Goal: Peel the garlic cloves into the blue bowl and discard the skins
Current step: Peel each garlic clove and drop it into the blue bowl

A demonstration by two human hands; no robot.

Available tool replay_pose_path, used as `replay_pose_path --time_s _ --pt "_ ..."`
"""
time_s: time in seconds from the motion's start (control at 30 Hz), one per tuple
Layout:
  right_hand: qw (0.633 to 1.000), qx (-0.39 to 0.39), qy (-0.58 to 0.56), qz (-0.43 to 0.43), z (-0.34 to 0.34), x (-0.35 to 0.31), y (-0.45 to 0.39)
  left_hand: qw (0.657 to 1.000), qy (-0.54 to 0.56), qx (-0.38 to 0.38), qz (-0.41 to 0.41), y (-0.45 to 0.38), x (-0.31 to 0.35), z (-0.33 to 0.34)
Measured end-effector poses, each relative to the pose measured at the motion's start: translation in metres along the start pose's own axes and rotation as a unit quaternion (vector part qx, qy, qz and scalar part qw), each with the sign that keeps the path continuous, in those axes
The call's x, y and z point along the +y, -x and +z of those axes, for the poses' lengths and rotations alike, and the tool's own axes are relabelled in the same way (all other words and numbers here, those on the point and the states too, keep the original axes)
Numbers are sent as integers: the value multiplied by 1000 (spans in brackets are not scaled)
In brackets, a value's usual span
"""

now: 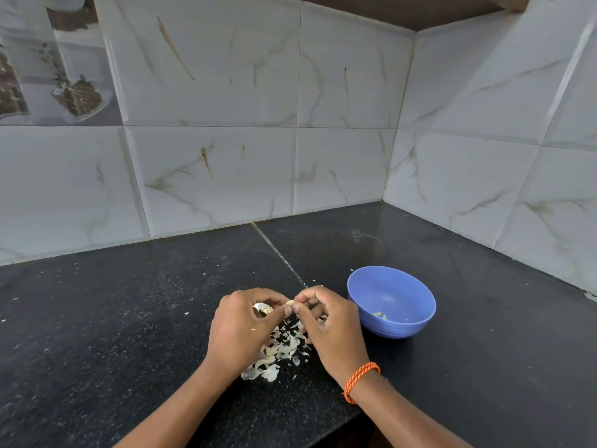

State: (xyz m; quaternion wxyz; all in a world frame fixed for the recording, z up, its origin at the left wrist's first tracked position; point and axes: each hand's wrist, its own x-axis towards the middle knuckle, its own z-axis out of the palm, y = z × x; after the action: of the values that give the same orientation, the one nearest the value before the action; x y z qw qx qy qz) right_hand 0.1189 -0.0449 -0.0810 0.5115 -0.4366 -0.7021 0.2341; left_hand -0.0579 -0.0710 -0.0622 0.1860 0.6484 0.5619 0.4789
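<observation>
A small pale garlic clove (290, 302) is pinched between the fingertips of both hands above the black counter. My left hand (240, 328) holds it from the left, and more garlic (263, 308) shows under its fingers. From the right, my right hand (329, 324), with an orange cord at the wrist, pinches the same clove. A heap of papery skins (277, 350) lies on the counter beneath the hands. The blue bowl (392, 302) stands just right of my right hand, with a few peeled bits (380, 315) inside.
The black speckled counter (129, 318) runs into a corner of white marbled wall tiles (226, 140) behind and to the right. The counter's front edge (352, 421) drops off near my right forearm. Tiny skin flecks dot the counter.
</observation>
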Motion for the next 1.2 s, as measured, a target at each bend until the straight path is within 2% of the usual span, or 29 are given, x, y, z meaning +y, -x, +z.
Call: replay_pose_path --time_s 0.2,0.53,1.0,1.2 --pt "999 -21 -34 9 1 3 0 999 34 -5 5 -1 0 -1" --pt "979 -61 -182 62 -7 3 -3 996 86 -37 -12 -3 -3 -5" --pt "999 -19 -29 -20 -1 0 2 998 -40 42 23 -3 -4 -5" --pt "999 -14 15 -42 2 1 0 999 -28 37 6 -2 -3 -2"
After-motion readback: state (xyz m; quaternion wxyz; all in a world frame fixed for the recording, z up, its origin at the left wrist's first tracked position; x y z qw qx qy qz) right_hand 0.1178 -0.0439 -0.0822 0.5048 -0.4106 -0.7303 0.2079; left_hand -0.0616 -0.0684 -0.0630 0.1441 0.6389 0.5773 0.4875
